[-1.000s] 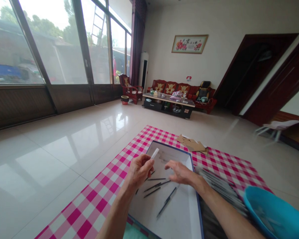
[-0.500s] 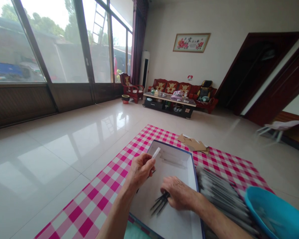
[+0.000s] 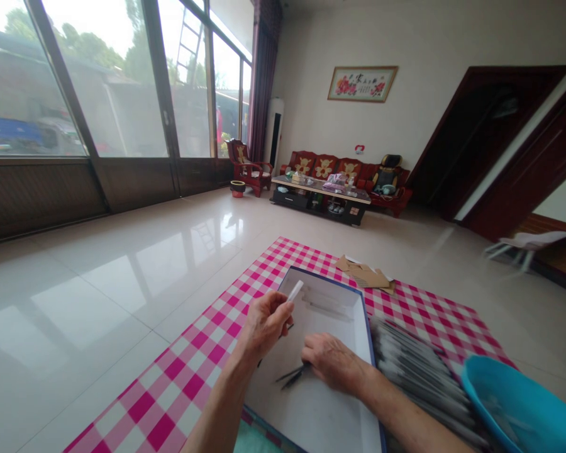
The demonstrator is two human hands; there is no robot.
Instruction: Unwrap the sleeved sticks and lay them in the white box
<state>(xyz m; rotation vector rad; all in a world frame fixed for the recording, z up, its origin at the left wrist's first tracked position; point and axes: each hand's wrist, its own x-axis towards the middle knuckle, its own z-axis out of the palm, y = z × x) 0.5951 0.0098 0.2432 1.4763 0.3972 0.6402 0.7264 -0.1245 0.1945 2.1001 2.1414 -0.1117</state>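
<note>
Left hand (image 3: 264, 324): raised over the left edge of the tray, fingers clenched, thumb and fingertips pinching the lower end of a white stick.
White stick (image 3: 295, 290): short, pale, tilted up and to the right out of the left hand; its free end is above the tray's far half.
Right hand (image 3: 332, 362): palm down inside the tray, fingers curled over one end of the dark rods. Whether it clasps them or only presses them to the tray floor cannot be told.
Dark rods (image 3: 291, 375): a few thin black lengths bunched together on the tray floor, fanning out to the left from under the right hand's fingers.
Tray (image 3: 327, 275): shallow, rectangular, white inside with a dark blue rim; it lies on the cloth between the two forearms.
Checked cloth (image 3: 193, 362): pink and white squares, spread on the glossy tiled floor under everything listed here.
Grey strips (image 3: 415, 365): a long stack of dark, narrow pieces just beside the tray's right rim.
Blue basin (image 3: 523, 402): plastic, at the lower right corner, near the end of the strip stack.
Cardboard pieces (image 3: 365, 275): flat brown scraps on the cloth beyond the tray's far corner.
Background: red wooden sofa (image 3: 344, 168) and low table (image 3: 321, 189) against the far wall.
</note>
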